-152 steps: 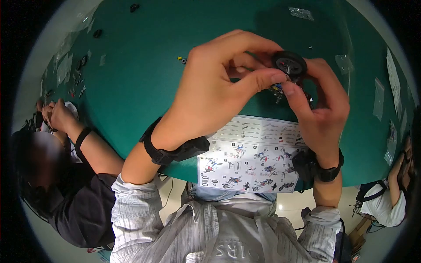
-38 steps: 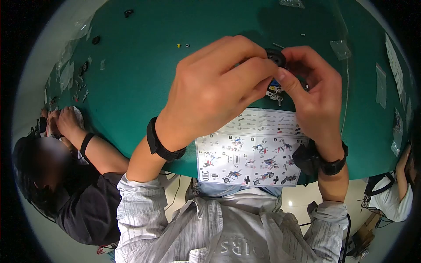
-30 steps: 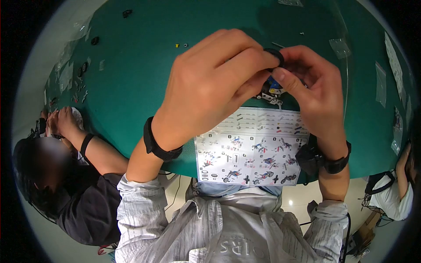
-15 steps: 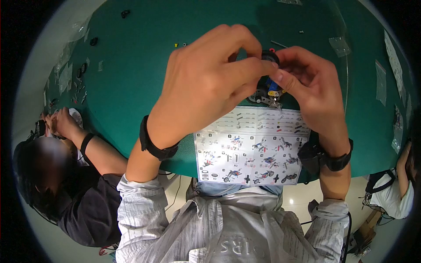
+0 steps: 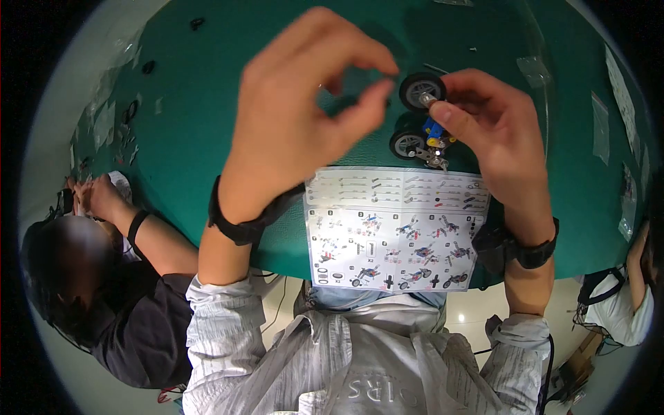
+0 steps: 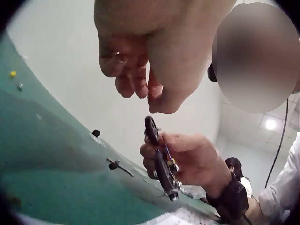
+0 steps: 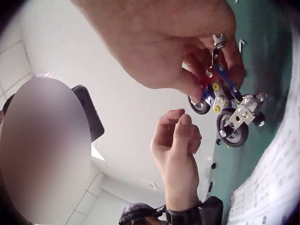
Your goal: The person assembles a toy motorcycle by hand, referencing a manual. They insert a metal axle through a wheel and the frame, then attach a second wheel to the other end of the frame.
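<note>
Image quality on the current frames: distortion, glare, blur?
Head: heavy fisheye look, black corners, bright glint on the floor. Left wrist: dark corners, ceiling light blown out white. Right wrist: model motorcycle fairly clear, print on the instruction sheet too soft to read.

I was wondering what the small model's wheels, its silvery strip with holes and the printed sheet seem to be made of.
Wheels: matt black outside, probably rubber; the grey spoked centres look like moulded plastic.
Strip: likely metal, given its silvery sheen, though coated plastic is possible.
Sheet: probably paper, judging by its fold creases; whether it is glossy is unclear.
</note>
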`<state>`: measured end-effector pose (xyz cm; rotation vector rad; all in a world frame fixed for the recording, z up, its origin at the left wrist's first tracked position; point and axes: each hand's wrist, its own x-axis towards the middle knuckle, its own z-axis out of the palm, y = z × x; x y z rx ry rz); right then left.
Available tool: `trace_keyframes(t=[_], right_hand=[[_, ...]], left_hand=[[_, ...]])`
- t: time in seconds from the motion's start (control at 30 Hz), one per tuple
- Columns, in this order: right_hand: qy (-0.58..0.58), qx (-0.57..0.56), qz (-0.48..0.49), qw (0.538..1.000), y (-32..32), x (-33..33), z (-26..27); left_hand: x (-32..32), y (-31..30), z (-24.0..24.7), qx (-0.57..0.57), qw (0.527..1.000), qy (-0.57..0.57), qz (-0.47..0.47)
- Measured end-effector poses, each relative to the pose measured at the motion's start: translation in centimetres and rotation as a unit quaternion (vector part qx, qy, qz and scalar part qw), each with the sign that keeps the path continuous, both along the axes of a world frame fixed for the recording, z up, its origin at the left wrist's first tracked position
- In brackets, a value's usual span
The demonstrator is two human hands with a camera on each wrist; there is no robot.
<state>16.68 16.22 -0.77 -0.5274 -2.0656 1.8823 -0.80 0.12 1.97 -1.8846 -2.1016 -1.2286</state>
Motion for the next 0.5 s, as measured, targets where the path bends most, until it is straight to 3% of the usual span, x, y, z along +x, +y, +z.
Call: trace_keyframes(t=[0.13,0.27,0.37,0.5], right_hand=[[0.005,0.009,-0.014,1.000,0.4,0.0,0.5],[0.003,0.044,-0.024,0.999,0.4,0.1,1.0],[0.025,0.071,-0.020,0.997,0.0,0.0,0.8],[0.077,0.224,-0.016,0.971,-1.0,-0.5,1.0]], left_hand=[[-2.9,-1.8,1.0,-0.148,0.983,-0.035,0.107],[-3.5,-2.5,0.5,-0.248,0.965,0.000,0.080],[-2.0,-1.6,1.0,-0.183,0.982,-0.046,0.032],[0.0,-0.6,1.0,-0.094,0.991,-0.097,-0.012]])
